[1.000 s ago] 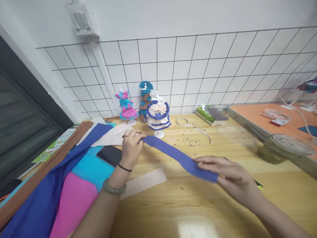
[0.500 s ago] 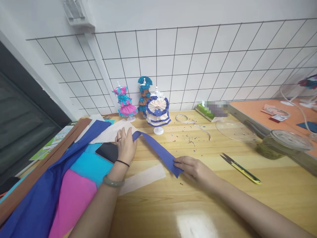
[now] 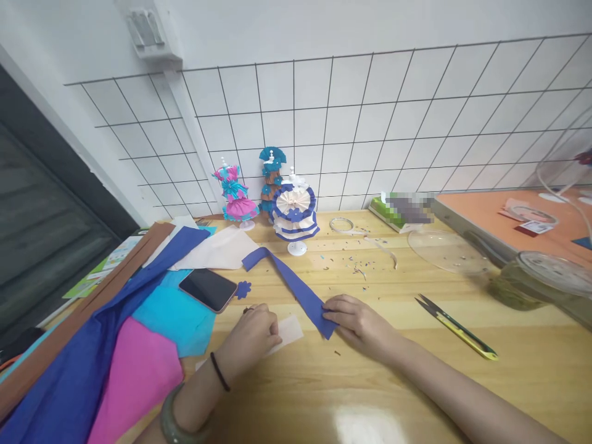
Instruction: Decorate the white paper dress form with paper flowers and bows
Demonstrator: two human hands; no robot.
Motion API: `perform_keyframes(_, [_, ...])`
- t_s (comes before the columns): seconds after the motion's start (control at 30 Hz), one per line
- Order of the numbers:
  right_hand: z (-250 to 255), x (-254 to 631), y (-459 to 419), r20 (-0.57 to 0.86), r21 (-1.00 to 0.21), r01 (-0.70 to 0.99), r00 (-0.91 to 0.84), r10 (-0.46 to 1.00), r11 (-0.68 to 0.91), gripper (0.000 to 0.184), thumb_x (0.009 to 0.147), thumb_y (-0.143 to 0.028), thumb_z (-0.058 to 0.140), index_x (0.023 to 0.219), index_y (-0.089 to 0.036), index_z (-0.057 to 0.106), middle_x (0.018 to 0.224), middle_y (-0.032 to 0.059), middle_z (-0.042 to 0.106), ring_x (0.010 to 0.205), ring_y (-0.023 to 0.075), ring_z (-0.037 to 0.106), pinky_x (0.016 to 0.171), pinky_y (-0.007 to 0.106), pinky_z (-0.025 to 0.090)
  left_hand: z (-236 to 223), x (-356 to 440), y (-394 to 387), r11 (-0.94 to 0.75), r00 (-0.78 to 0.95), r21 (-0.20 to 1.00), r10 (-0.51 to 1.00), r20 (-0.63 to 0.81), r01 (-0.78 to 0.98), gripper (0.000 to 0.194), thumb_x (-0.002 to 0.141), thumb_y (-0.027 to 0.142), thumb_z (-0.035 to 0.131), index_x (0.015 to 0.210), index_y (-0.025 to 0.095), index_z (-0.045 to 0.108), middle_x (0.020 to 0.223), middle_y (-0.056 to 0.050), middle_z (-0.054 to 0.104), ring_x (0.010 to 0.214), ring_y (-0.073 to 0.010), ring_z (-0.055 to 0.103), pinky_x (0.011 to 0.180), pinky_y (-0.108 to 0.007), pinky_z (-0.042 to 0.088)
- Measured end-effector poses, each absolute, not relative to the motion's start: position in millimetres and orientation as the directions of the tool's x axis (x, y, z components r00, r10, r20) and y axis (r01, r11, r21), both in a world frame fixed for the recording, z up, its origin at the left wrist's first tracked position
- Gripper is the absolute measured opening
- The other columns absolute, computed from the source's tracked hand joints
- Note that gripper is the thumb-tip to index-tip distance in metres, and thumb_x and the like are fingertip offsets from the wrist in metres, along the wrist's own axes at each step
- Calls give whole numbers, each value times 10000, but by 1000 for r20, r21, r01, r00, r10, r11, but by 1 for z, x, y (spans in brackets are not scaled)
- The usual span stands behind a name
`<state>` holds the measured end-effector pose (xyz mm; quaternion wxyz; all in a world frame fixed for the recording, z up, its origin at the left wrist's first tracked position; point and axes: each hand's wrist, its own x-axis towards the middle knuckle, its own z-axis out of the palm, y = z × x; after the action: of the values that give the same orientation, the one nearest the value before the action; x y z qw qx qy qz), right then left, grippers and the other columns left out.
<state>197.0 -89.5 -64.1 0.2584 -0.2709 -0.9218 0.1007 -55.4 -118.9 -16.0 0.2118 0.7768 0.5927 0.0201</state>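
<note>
A long blue crepe paper strip [image 3: 296, 287] lies slantwise on the table, its far end loose and folded near the pale sheet. My right hand [image 3: 358, 320] is closed on its near end, fingers on top. Closer to me, my left hand [image 3: 256, 333] is curled over a pale paper strip [image 3: 290, 331], which sticks out on either side; its fingertips are partly hidden. A small blue paper flower [image 3: 243, 289] sits by the phone [image 3: 209, 290]. Behind the strip stands a small dress form in a blue and white paper dress [image 3: 295, 213].
Yellow-handled snips [image 3: 457, 327] lie to the right. Farther back are a tape ring [image 3: 342, 225], paper scraps, a clear plastic disc [image 3: 446, 251] and a round tub [image 3: 531, 283]. Coloured paper sheets [image 3: 143, 364] cover the left side. Two other paper dresses [image 3: 238, 200] stand at the wall.
My left hand has let go of the blue strip's far end and come down to the pale strip, which has shifted slightly toward me. My right hand lowered its end leftward, uncovering the snips.
</note>
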Motion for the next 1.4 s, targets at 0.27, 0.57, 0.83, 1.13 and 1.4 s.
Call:
perform_keyframes(0.27, [-64, 197, -91, 444, -361, 437, -696, 564, 824, 264, 832, -122, 462, 1037, -191, 615, 1016, 106, 635, 1004, 216, 546, 829, 383, 487, -13, -83, -128, -167, 245, 345, 949, -198, 924, 88, 726, 201, 476, 769, 174, 548, 824, -44, 591, 808, -190, 519, 711, -298, 368])
perform_keyframes(0.57, [-61, 197, -94, 423, -376, 450, -694, 582, 810, 264, 836, -122, 444, 1017, -187, 623, 1021, 106, 625, 996, 219, 538, 825, 391, 483, -4, -87, -135, -203, 242, 254, 961, -134, 946, 242, 801, 146, 327, 652, 188, 513, 699, -28, 584, 686, -164, 531, 630, -266, 366])
perform_keyframes(0.83, [-63, 194, -96, 424, -352, 450, -705, 569, 820, 243, 844, -142, 454, 1014, -172, 625, 999, 107, 632, 998, 217, 536, 834, 384, 473, 18, -142, -119, 24, -31, -186, 999, -34, 982, 266, 799, 96, 312, 719, 179, 552, 741, -84, 613, 710, -231, 586, 605, -307, 360])
perform_keyframes(1.13, [-65, 191, -96, 430, -319, 453, -714, 553, 832, 237, 855, -148, 442, 1006, -167, 624, 1009, 103, 632, 1007, 225, 524, 835, 397, 468, -1, -60, -115, -399, 394, 3, 907, 148, 917, 206, 852, 233, 398, 923, 189, 587, 898, -88, 594, 898, -228, 531, 777, -353, 407])
perform_keyframes(1.4, [-63, 188, -96, 414, -358, 463, -700, 582, 811, 216, 848, -133, 457, 985, -186, 615, 936, 81, 642, 983, 200, 538, 850, 372, 463, -42, 19, -136, -494, 466, 206, 868, 173, 845, 476, 731, 462, 582, 1100, 173, 503, 936, -79, 559, 901, -249, 506, 769, -402, 434])
